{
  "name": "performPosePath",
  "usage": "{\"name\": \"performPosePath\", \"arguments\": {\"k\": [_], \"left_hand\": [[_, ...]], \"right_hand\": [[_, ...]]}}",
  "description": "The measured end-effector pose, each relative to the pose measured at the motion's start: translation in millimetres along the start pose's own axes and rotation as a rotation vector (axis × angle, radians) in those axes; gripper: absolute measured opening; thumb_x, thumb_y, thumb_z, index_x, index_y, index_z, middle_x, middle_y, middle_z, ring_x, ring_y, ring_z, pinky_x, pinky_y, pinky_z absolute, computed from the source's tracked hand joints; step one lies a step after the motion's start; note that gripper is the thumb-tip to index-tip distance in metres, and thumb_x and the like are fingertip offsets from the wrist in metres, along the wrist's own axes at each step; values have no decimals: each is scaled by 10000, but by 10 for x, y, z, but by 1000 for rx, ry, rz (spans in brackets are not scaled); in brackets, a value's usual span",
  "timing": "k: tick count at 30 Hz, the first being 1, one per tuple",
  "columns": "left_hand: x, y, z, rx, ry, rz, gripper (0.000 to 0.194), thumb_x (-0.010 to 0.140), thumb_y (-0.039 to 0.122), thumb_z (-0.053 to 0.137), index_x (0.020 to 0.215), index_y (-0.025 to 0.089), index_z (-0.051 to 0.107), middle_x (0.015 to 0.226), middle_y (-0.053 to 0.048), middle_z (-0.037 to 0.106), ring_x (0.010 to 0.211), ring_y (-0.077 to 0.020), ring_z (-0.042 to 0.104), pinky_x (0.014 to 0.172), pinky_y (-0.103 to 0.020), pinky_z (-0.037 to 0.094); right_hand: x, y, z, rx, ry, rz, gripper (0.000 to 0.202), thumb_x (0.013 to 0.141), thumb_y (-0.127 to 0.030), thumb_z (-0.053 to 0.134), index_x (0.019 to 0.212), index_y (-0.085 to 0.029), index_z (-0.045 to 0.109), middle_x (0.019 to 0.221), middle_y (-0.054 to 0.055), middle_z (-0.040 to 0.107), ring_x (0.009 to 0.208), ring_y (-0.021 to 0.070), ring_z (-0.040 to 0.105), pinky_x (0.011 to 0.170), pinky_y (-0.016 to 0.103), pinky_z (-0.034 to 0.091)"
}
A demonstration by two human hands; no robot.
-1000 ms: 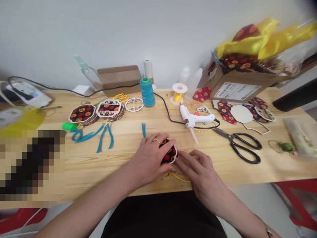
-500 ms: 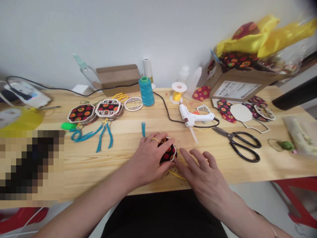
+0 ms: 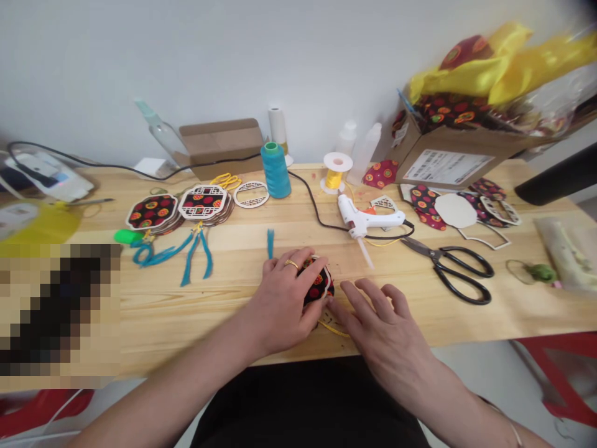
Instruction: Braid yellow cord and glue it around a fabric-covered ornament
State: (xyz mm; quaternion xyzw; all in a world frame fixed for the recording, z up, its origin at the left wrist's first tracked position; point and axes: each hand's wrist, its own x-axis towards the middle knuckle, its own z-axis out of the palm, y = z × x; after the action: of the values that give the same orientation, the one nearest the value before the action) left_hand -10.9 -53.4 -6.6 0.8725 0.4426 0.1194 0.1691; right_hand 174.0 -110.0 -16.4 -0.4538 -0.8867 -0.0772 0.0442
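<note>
My left hand [image 3: 291, 298], with a ring on one finger, is closed over a fabric-covered ornament [image 3: 319, 281] at the table's front. The ornament has dark cloth with red and orange flowers and a pale rim; much of it is hidden under my fingers. Beside its lower right edge is my right hand [image 3: 380, 320], fingers apart and slightly curled, with the thumb side near the rim. Whether the thumb touches it I cannot tell. Yellow cord [image 3: 333, 330] lies between the hands on the wood. A teal tassel end [image 3: 270, 242] sticks out beyond my left hand.
A white glue gun [image 3: 368, 218] and black-handled scissors [image 3: 450, 267] lie to the right. Teal thread [image 3: 276, 171] and a yellow cord spool [image 3: 336, 171] stand behind. Finished-looking ornaments [image 3: 203, 202] are stacked at left; a cardboard box [image 3: 448, 155] holds cloth at right.
Hardly anything differs. Both hands keep nearly the same place around the ornament, and the view has shifted very slightly.
</note>
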Motion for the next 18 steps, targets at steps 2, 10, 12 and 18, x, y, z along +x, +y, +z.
{"name": "performPosePath", "arguments": {"k": [2,10,12,18], "left_hand": [[-2,0,-1,3,-4,1,494,768,269,490,1246,159,434,1307,-158,402,1211,-293,343,946,-480,297],[0,5,-23,15,-42,18,444,798,275,484,1237,218,450,1346,-148,376,1241,-294,324,941,-501,304],[-16,-9,-55,21,-74,22,465,814,313,481,1268,233,417,1396,-146,311,1270,-301,282,953,-513,296],[-189,-130,-137,40,-44,14,518,826,292,496,1315,237,334,1432,-95,272,1324,-272,166,1013,-502,262]], "right_hand": [[-3,1,-2,5,0,-1,428,751,-74,436,1148,-205,527,1170,91,517,1077,293,373,829,462,296],[9,9,-2,33,2,13,426,730,-90,479,1132,-221,529,1169,96,504,1078,300,371,824,451,303],[16,15,-4,58,1,22,430,717,-94,500,1124,-230,533,1164,97,503,1070,304,373,812,443,315],[-7,46,40,151,0,28,502,693,-89,533,1172,-238,506,1162,106,491,1068,310,367,827,444,330]]}}
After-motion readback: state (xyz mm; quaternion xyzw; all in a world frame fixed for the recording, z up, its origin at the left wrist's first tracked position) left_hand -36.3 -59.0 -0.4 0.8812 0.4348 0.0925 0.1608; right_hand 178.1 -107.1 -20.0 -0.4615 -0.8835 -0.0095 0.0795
